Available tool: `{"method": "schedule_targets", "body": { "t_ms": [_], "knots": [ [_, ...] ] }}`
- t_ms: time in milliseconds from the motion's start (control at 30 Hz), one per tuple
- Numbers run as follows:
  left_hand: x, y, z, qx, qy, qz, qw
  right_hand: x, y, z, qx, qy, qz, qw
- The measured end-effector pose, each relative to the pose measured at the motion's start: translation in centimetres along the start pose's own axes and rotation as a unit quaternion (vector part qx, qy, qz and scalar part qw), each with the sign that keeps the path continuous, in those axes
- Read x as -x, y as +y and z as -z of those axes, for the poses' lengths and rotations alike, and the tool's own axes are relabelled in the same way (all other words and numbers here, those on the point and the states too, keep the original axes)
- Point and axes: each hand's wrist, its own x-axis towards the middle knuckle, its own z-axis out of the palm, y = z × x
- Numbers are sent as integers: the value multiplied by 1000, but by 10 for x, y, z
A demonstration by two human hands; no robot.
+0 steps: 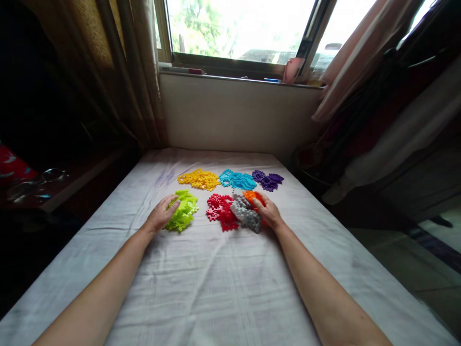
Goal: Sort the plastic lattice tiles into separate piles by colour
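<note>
My left hand (163, 212) lies against the left side of a lime green pile of toothed plastic pieces, toy gears by their look (184, 211); its fingers are stretched out, not closed. Over the orange pieces (252, 196) my right hand (268, 211) rests with fingers extended, covering part of them. Grey pieces (247, 214) sit just left of that hand, touching a red pile (221, 209). Behind these, yellow (200, 179), light blue (237, 179) and purple (267, 180) piles form a row.
A pale sheet (212, 288) covers the flat surface under the piles. Beyond it stand a low wall (234, 115) and a window sill with a pink cup (292, 70). Curtains (126, 62) hang at left, clothes (389, 134) at right. Eyeglasses (52, 175) lie on a side ledge.
</note>
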Motion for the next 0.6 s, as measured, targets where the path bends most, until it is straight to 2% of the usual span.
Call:
{"method": "schedule_targets", "body": {
  "t_ms": [67, 167, 233, 300, 367, 467, 533, 600],
  "knots": [
    [10, 0, -8, 7, -7, -22, 1000, 13, -25, -28, -34, -36, 46, 998],
    [24, -6, -3, 25, 30, -51, 998, 32, -66, -64, -61, -89, 110, 988],
    [30, -13, 8, 20, 67, -53, 996, 37, -87, -75, -72, -127, 167, 975],
    [31, -19, 21, -6, 92, -39, 995, 27, -94, -72, -76, -137, 208, 966],
    [31, -25, 30, -37, 104, -28, 994, 1, -82, -56, -63, -105, 213, 969],
    [30, -30, 36, -47, 114, -32, 992, -56, -37, -17, 23, -1, 144, 989],
    [30, -32, 35, -27, 119, -30, 992, -92, 0, 11, 104, 73, 47, 991],
    [30, -33, 33, -4, 121, -26, 992, -120, 34, 33, 178, 117, -68, 975]
  ]
}}
